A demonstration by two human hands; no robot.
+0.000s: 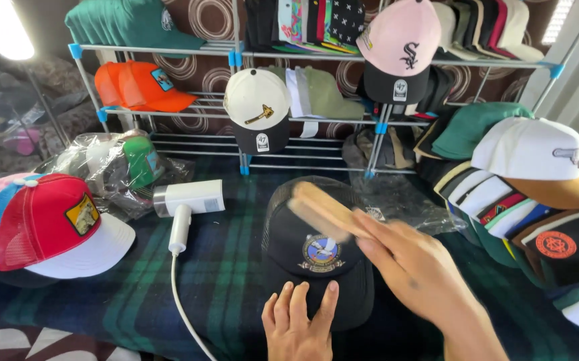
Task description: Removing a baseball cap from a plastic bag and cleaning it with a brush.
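Observation:
A black mesh-backed cap (303,237) with a round embroidered badge lies on the dark plaid cloth (222,281) in front of me. My left hand (299,321) presses flat on its brim, fingers spread. My right hand (413,267) grips a wooden brush (319,210), blurred by motion, held over the cap's crown.
A white handheld steamer (186,204) with its cord lies left of the cap. Red and white caps (55,227) are stacked at the left and bagged caps (126,167) lie behind them. More caps (530,194) pile at the right. A metal rack (236,80) of caps fills the back.

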